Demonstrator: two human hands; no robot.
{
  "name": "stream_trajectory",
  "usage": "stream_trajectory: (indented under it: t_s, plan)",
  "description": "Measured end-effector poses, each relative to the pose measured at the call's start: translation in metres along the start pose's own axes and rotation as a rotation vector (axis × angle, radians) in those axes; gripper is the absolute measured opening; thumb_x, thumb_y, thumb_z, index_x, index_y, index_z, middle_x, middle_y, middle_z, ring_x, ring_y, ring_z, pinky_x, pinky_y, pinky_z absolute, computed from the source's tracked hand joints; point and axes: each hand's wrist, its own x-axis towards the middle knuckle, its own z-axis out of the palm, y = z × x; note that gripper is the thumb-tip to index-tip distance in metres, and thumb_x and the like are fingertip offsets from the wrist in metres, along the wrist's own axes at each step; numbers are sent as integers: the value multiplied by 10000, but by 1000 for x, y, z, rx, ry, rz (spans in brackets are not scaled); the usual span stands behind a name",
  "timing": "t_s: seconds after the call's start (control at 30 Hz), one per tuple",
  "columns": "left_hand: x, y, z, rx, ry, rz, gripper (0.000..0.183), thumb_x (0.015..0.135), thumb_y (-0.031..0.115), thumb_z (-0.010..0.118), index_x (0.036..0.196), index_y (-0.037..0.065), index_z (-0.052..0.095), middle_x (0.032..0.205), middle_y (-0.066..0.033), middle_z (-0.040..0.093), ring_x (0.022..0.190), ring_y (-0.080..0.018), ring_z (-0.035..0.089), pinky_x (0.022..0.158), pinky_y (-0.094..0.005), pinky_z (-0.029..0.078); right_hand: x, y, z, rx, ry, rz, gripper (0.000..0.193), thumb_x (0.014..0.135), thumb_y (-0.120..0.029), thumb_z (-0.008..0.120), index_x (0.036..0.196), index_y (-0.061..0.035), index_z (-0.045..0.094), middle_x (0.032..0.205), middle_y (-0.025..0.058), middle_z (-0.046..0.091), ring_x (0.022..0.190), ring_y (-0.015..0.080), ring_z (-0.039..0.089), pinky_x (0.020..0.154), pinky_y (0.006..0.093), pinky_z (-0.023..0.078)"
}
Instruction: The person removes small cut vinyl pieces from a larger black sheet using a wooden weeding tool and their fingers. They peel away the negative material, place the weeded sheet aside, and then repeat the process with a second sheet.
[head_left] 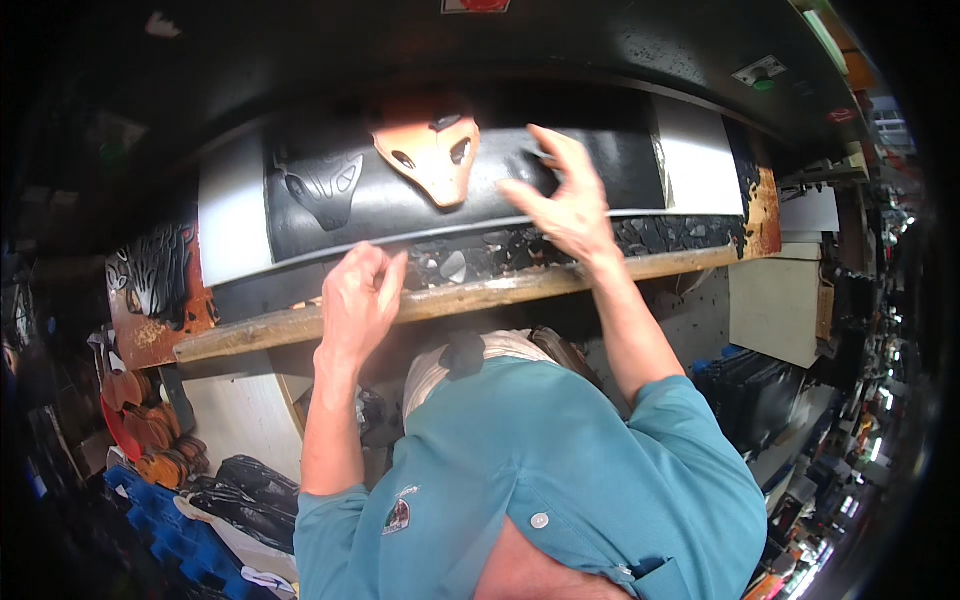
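An orange cutting die, wide at the back and tapering toward me, rests on a black sheet. To its left, a similar shape shows cut into the sheet. My right hand hovers over the sheet to the right of the die, thumb and fingers spread, holding nothing. My left hand is closed near the front edge, its fingers curled against the thumb; whatever may be inside is hidden. A small dark flat piece appears in front of my shirt, right of my left wrist.
Black scraps fill the gap behind a wooden rail. A dark machine beam spans overhead. More black cut pieces lie on the left. Orange-brown pieces and a blue crate sit lower left.
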Motion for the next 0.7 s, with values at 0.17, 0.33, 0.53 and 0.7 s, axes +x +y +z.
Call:
stream_trajectory:
  t_s: [0.17, 0.33, 0.53, 0.7]
  plan:
    - [55, -9, 37, 134, 242, 225, 353, 975, -6, 644, 1327, -15, 633, 1344, -234, 657, 1294, -399, 605, 1109, -457, 467, 11, -27, 79, -316, -243, 17, 1121, 659, -477, 903, 1566, -10, 439, 1562, 462, 293, 1449, 618, 308, 1206, 611, 334]
    - [71, -27, 63, 206, 238, 222, 612, 961, -33, 605, 1555, 18, 464, 1512, -248, 549, 1448, -431, 484, 1221, -540, 364, 16, -16, 81, -366, -255, -24, 1050, 665, -424, 847, 1546, 2, 465, 1498, 545, 262, 1399, 668, 317, 1155, 669, 347]
    - [75, -34, 59, 135, 164, 109, 604, 954, -62, 603, 1541, 2, 478, 1501, -247, 562, 1441, -430, 495, 1219, -535, 369, 24, -18, 93, -465, -157, -54, 1024, 608, -411, 894, 1495, -51, 531, 1509, 426, 340, 1348, 577, 412, 1115, 626, 405]
    - [77, -27, 58, 189, 187, 141, 575, 959, -61, 612, 1520, -2, 497, 1442, -229, 617, 1415, -418, 530, 1194, -537, 405, 37, -12, 60, -164, -243, 98, 1003, 551, -400, 945, 1436, -58, 621, 1474, 300, 448, 1331, 458, 474, 1123, 541, 441]
